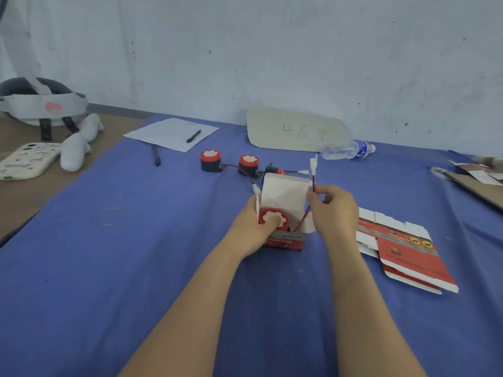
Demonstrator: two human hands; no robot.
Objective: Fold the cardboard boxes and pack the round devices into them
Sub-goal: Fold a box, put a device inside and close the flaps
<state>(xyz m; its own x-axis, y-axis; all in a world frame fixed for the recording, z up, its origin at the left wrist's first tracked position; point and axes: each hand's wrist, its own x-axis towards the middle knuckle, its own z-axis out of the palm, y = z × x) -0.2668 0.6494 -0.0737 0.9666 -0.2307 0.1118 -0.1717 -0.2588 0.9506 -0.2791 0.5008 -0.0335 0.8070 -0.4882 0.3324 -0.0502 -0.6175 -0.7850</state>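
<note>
Here, one box (285,240), one device (265,214), one wire (304,216), two upright devices (210,160) (248,165) behind

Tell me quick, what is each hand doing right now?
Left hand: grips the open box, thumb on the round device inside.
Right hand: pinches the device's red-and-black wire.

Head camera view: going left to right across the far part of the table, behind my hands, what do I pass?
phone → white bundle → pen → round device → second round device → water bottle
</note>
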